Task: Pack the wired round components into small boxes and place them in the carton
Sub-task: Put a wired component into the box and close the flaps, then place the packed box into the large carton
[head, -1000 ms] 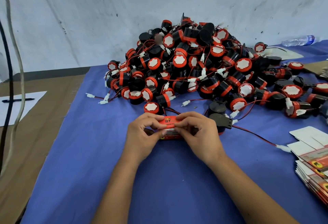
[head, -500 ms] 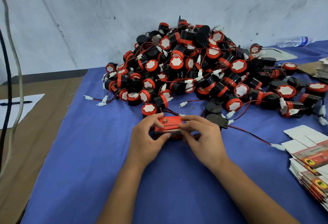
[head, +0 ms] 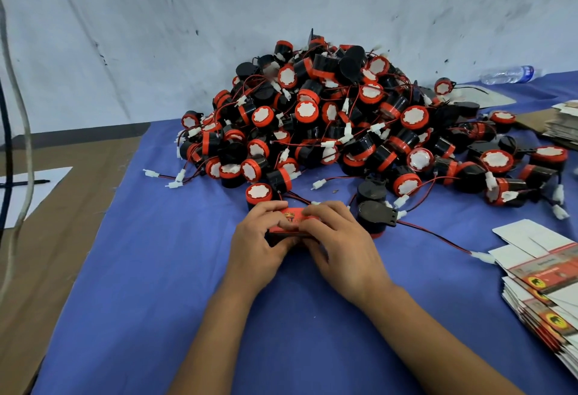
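Observation:
A small red box (head: 289,222) lies on the blue cloth (head: 156,269) in front of me. My left hand (head: 261,242) grips its left end, fingers curled over the top. My right hand (head: 339,244) holds its right end, fingers curled over the lid. A big heap of black-and-red round components (head: 328,122) with red wires and white plugs rises just behind the box. One black component (head: 377,217) with a long red wire sits right beside my right hand. No carton is in view.
A stack of flat unfolded boxes (head: 544,288) lies at the right edge. Another paper stack (head: 563,125) and a plastic bottle (head: 508,74) sit at the far right. Brown board (head: 62,206) with a white sheet and pen (head: 28,188) lies left; a cable (head: 22,144) hangs there.
Both hands have slid their fingers further over the top of the red box, covering more of its lid. The box stays on the cloth.

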Demonstrator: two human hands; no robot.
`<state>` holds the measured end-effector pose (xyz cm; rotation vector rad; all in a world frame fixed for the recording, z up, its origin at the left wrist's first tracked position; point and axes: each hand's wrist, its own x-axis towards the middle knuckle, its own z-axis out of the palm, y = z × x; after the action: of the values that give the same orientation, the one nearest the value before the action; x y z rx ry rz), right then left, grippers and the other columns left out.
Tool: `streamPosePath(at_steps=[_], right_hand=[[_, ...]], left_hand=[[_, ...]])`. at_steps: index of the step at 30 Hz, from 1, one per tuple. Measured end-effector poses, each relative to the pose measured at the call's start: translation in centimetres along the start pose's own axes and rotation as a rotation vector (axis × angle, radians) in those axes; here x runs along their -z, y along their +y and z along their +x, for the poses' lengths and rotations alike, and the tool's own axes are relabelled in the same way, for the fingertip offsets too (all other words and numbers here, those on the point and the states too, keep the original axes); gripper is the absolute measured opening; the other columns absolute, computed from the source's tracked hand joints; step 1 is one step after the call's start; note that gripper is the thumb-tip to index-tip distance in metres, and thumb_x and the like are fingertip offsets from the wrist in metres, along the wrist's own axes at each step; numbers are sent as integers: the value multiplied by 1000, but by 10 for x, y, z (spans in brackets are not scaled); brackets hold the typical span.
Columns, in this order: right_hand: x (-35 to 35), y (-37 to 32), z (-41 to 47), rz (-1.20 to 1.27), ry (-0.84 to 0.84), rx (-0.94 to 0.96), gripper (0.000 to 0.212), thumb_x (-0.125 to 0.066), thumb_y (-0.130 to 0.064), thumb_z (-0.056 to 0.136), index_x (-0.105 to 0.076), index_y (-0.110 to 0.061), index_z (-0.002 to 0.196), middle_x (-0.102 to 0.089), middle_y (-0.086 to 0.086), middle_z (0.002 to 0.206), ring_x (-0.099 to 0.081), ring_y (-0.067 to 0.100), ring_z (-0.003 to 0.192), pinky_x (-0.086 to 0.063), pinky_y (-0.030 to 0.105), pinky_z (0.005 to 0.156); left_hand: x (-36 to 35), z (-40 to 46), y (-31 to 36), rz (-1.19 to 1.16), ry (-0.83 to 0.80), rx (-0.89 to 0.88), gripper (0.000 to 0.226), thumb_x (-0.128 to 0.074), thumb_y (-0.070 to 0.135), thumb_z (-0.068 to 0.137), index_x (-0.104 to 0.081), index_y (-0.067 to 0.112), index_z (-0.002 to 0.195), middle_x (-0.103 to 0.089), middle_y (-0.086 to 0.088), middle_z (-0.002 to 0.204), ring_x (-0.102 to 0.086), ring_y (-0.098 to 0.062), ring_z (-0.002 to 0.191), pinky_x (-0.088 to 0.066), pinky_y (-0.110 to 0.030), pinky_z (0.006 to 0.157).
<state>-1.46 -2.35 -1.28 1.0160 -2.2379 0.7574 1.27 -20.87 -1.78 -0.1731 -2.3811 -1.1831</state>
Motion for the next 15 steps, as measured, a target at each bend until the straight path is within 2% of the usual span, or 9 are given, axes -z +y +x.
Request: streamPosePath(at_steps=[4, 8, 10, 12, 14, 15], right_hand=[[-2, 2, -1, 22, 7, -18, 2, -73, -6, 92, -71, -6, 91, -70, 2, 110, -61, 28, 103, -56, 42, 74], [6, -5, 6, 7, -80, -20, 2, -70, -4, 90, -69, -6, 90, -67, 7, 104, -57, 31, 99, -53, 46, 74], [18, -8, 16, -42, -226, -75, 10, -66, -12, 94, -67, -8, 103, -61, 8, 111, -49, 30, 103, -50, 48, 78], [40, -5, 21, -94, -377, -141, 30, -65, -22, 97, -61, -16, 126, -55, 6, 126, -46, 29, 115, -48, 46, 91], [71, -3, 21, 43, -405, -179, 43, -68, -23, 97, -59, -19, 139, -54, 7, 135, -51, 29, 121, -46, 44, 99], [95, -2, 19, 123, -351, -188, 42, -70, -20, 96, -62, -16, 138, -57, 9, 133, -55, 28, 120, -47, 42, 101]], left_hand=[[-1, 0, -3, -41, 20, 32, 25, -89, 10, 78, -82, 27, 95, -65, 13, 130, -60, -3, 121, -50, -22, 99], [-1, 0, 5, -72, 15, 96, 21, -89, 6, 77, -84, 17, 95, -67, 7, 129, -63, -7, 118, -54, -30, 99], [3, 2, 12, -64, -8, 137, 21, -90, 4, 75, -84, 13, 93, -68, 3, 127, -66, -13, 115, -55, -30, 97], [5, 3, 22, -64, -38, 160, 22, -92, 8, 71, -83, 13, 91, -70, 2, 123, -67, -15, 112, -53, -16, 90], [6, 1, 43, -175, -37, 179, 26, -90, 20, 67, -82, 13, 91, -72, 6, 121, -69, -10, 109, -53, -9, 82], [1, 1, 60, -255, -24, 154, 28, -87, 24, 65, -82, 14, 91, -73, 8, 119, -69, -7, 108, -54, -9, 80]])
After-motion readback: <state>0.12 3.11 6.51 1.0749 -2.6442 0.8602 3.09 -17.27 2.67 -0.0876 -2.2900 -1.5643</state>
